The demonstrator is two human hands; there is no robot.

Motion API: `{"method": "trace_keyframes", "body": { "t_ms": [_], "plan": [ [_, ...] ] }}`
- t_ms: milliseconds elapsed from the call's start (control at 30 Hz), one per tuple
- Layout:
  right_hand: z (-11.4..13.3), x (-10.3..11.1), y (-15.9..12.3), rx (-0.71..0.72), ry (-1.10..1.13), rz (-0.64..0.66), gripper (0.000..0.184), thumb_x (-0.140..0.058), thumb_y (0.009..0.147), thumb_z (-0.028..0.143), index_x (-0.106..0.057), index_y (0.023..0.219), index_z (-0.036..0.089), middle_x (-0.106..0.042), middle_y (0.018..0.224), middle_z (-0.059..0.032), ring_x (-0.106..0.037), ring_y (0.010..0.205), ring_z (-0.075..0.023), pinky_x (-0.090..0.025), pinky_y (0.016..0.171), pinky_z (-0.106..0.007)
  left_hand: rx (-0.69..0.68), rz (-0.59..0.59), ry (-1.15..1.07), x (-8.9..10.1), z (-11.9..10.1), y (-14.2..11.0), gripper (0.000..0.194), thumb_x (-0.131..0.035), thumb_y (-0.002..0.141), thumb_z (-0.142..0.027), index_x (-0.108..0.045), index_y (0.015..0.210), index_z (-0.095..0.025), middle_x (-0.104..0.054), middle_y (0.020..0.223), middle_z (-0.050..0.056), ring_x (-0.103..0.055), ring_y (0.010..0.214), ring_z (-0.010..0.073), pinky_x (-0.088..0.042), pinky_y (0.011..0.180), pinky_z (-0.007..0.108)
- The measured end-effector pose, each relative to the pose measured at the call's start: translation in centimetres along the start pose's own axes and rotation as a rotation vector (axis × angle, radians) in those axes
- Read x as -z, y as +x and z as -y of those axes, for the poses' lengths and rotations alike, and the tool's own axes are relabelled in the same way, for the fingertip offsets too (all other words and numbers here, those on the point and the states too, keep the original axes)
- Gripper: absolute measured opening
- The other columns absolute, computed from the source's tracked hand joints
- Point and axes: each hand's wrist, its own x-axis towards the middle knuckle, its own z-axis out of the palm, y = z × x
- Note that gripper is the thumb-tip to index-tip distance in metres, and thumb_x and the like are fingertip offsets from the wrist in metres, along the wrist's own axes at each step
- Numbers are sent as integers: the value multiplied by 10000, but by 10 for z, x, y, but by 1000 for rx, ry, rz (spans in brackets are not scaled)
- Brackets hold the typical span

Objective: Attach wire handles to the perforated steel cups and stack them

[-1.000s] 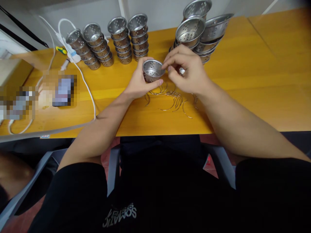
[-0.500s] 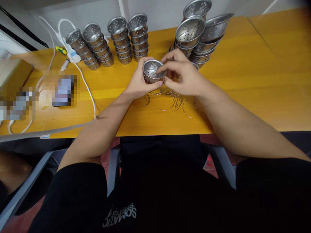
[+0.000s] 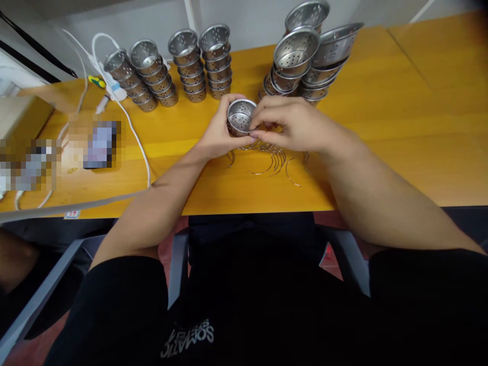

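Note:
My left hand [image 3: 217,129] is wrapped round a small perforated metal strainer basket [image 3: 241,118], its open top tipped up toward me. At the basket's right rim, my right hand [image 3: 284,122] is closed in a pinch, thumb and fingertips together. What lies between those fingertips is too small and hidden to make out. Below both hands, several thin curved wires [image 3: 277,161] lie loose on the table, partly covered by the hands.
Stacks of small strainer baskets [image 3: 190,68] stand along the back. Larger baskets [image 3: 295,56] are piled behind my right hand. To the left are a blurred phone [image 3: 101,145], a white cable [image 3: 131,119] and a power strip [image 3: 115,90]. The yellow table [image 3: 400,127] extends right.
My right hand's fingers have come from spread above the basket down to a pinch at its right rim. The basket, still in my left hand, has shifted slightly toward me.

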Motion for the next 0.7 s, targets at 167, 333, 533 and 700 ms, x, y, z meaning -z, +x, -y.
{"method": "trace_keyframes", "body": {
  "t_ms": [167,333,533,700],
  "plan": [
    [29,36,-4,-37,-239,157,216,-740,1204,478,-774,1085,301,-822,1154,-115,-749,981,-333,-593,937,-505,68,49,-30,9,-10,-5,897,-919,1201,-587,-365,1845,-300,-626,1761,178,-775,1632,354,-738,1263,499],
    [32,84,-21,-240,-398,149,138,-872,1026,322,-736,1017,298,-802,990,-56,-719,837,-267,-558,877,-453,138,9,-22,15,4,-3,841,-989,1120,-444,-493,1793,-357,-683,1784,166,-796,1565,328,-765,1206,460],
    [26,96,-23,-490,-534,239,213,-935,862,202,-747,916,287,-841,1005,-39,-697,811,-250,-558,880,-449,119,-5,-59,15,8,-4,688,-927,1145,-408,-574,1733,-348,-729,1714,142,-820,1506,306,-776,1161,440],
    [32,84,-12,-684,-643,218,289,-983,920,149,-727,860,268,-748,859,-23,-609,750,-229,-536,854,-433,122,6,-43,15,6,-4,590,-912,1162,-403,-640,1681,-340,-742,1688,128,-826,1500,308,-781,1153,443]
  ]
}}
